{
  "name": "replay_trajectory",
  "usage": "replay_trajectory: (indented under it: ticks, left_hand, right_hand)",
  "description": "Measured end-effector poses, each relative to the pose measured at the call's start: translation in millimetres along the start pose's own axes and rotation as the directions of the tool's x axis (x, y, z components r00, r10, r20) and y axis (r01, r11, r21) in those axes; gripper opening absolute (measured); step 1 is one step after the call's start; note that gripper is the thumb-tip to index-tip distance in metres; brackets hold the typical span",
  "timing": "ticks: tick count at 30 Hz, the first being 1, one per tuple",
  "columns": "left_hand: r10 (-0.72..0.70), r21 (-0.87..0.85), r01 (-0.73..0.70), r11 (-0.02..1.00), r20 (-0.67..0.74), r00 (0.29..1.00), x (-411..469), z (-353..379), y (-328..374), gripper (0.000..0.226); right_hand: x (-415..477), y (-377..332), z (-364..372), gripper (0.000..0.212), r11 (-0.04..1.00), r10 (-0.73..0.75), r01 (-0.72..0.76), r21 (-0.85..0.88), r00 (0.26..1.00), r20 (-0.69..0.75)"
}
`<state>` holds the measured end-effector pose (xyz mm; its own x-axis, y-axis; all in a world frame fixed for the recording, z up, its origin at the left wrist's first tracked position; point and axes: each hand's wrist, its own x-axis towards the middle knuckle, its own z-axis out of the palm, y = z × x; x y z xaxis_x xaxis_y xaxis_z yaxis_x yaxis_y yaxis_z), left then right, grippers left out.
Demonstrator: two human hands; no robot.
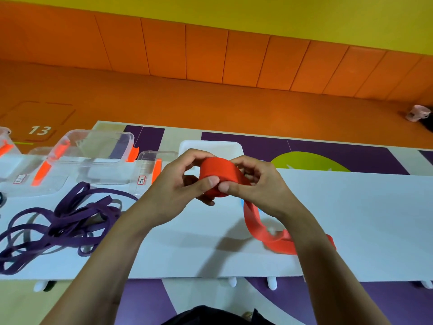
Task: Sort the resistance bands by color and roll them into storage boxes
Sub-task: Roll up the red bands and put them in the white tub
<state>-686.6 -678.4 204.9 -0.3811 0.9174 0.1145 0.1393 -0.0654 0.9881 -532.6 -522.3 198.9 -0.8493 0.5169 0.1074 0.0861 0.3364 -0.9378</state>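
Above the white table (pixel 351 219) both hands hold a partly rolled red resistance band (pixel 219 171). My left hand (pixel 173 191) grips the roll from the left, thumb pressed on its front. From the right, my right hand (pixel 255 184) pinches the same roll. The band's loose red tail (pixel 262 228) hangs down and lies on the table toward the right. A tangle of purple bands (pixel 58 221) lies on the table at the left. Clear plastic storage boxes (pixel 93 156) with orange clips stand at the back left.
A white lid or tray (pixel 210 145) lies behind the hands at the table's far edge. Another clear box (pixel 152 165) with a label stands just left of my left hand. Beyond the table is orange floor and padded wall. A small cup (pixel 418 113) stands on the floor far right.
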Motion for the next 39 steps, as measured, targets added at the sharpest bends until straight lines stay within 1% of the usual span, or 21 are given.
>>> replay_trajectory:
  ticks: [3, 5, 7, 9, 11, 12, 13, 15, 16, 17, 18, 20, 22, 24, 26, 28, 30, 34, 36, 37, 39]
  left_hand:
    - [-0.003, -0.163, -0.003, 0.987, -0.036, 0.999, 1.6, 4.7, -2.3, 0.038]
    - [-0.001, -0.244, -0.009, 0.970, -0.042, 0.999, 2.3, 8.9, -3.6, 0.038]
    - [0.002, -0.308, -0.017, 0.951, -0.048, 0.999, 2.5, 13.9, -8.6, 0.037]
    - [-0.020, -0.350, 0.004, 0.937, -0.042, 0.999, 1.6, 18.4, -13.3, 0.038]
    - [-0.074, -0.354, 0.063, 0.933, -0.017, 0.997, 0.9, 19.2, -14.7, 0.038]
    - [-0.105, -0.320, 0.100, 0.942, 0.001, 0.994, 0.7, 17.6, -14.5, 0.037]
    - [-0.134, -0.242, 0.134, 0.961, 0.016, 0.991, 0.4, 14.9, -14.5, 0.035]
    - [-0.157, 0.052, 0.157, 0.986, 0.001, 0.988, 1.0, 7.3, -15.5, 0.035]
    - [-0.145, 0.213, 0.146, 0.966, -0.020, 0.989, 1.3, 3.8, -15.4, 0.040]
    - [-0.117, 0.325, 0.120, 0.938, -0.026, 0.993, 1.9, 1.2, -14.8, 0.046]
    - [-0.090, 0.382, 0.088, 0.920, -0.013, 0.996, 2.5, -0.6, -14.2, 0.052]
    - [-0.070, 0.403, 0.048, 0.914, 0.039, 0.997, 3.5, -2.3, -10.9, 0.053]
    - [-0.086, 0.361, 0.057, 0.931, 0.066, 0.994, 4.8, -2.9, -8.2, 0.046]
    - [-0.073, 0.279, 0.051, 0.959, 0.067, 0.995, 5.2, -2.5, -9.3, 0.040]
    - [-0.054, 0.139, 0.047, 0.989, 0.046, 0.997, 4.9, 0.2, -12.3, 0.037]
    - [-0.053, -0.018, 0.053, 0.998, 0.012, 0.999, 4.3, 5.6, -14.7, 0.035]
    - [-0.058, -0.111, 0.056, 0.992, -0.020, 0.998, 4.6, 11.7, -16.4, 0.033]
    - [-0.056, -0.214, 0.039, 0.976, -0.076, 0.995, 5.9, 23.1, -18.5, 0.034]
    - [-0.071, -0.238, 0.044, 0.970, -0.106, 0.992, 6.7, 26.1, -21.6, 0.036]
    - [-0.081, -0.245, 0.051, 0.968, -0.113, 0.990, 6.6, 27.0, -23.6, 0.037]
    - [-0.098, -0.259, 0.067, 0.964, -0.106, 0.990, 4.8, 28.0, -27.8, 0.041]
  right_hand:
    - [-2.4, 4.6, -1.0, 0.026, 0.998, 0.006, -0.008, 0.065, 1.000, 0.031]
    - [-3.7, 8.4, -0.2, 0.023, 0.986, 0.005, -0.010, 0.164, 1.000, 0.026]
    - [-3.9, 11.1, 1.0, 0.023, 0.977, 0.010, -0.014, 0.214, 1.000, 0.021]
    - [-3.9, 13.4, 1.9, 0.025, 0.979, 0.019, -0.019, 0.204, 1.000, 0.003]
    - [-5.3, 15.4, 0.8, 0.027, 0.990, 0.017, -0.014, 0.139, 1.000, -0.024]
    - [-6.1, 16.2, -0.8, 0.029, 0.996, 0.018, -0.015, 0.093, 0.999, -0.030]
    - [-7.1, 17.0, -3.1, 0.030, 0.999, 0.025, -0.024, 0.048, 0.999, -0.030]
    - [-8.6, 17.6, -7.9, 0.032, 0.996, 0.059, -0.060, -0.064, 0.998, -0.015]
    - [-8.6, 17.3, -9.1, 0.033, 0.987, 0.078, -0.078, -0.139, 0.997, -0.003]
    - [-8.0, 16.4, -8.9, 0.033, 0.974, 0.096, -0.092, -0.207, 0.995, 0.011]
    - [-7.4, 15.0, -8.0, 0.034, 0.963, 0.110, -0.102, -0.251, 0.994, 0.021]
    - [-6.0, 11.3, -4.8, 0.037, 0.955, 0.116, -0.101, -0.280, 0.993, 0.035]
    - [-5.0, 9.2, -3.6, 0.040, 0.954, 0.106, -0.093, -0.284, 0.994, 0.029]
    - [-5.2, 8.8, -4.8, 0.041, 0.965, 0.083, -0.077, -0.251, 0.996, 0.015]
    - [-5.8, 9.0, -5.0, 0.037, 0.988, 0.050, -0.051, -0.145, 0.999, -0.005]
    - [-6.4, 8.8, -3.8, 0.033, 1.000, 0.023, -0.023, -0.013, 1.000, -0.008]
    - [-6.1, 10.4, -3.4, 0.033, 0.997, 0.009, -0.008, 0.073, 1.000, -0.008]
    - [-6.0, 20.1, -5.4, 0.034, 0.965, 0.030, -0.031, 0.261, 1.000, 0.011]
    - [-5.6, 24.7, -7.1, 0.039, 0.942, 0.053, -0.061, 0.330, 0.998, 0.033]
    - [-4.8, 26.7, -9.0, 0.041, 0.940, 0.063, -0.075, 0.333, 0.997, 0.046]
    - [-2.0, 27.7, -13.2, 0.042, 0.957, 0.076, -0.093, 0.276, 0.995, 0.071]
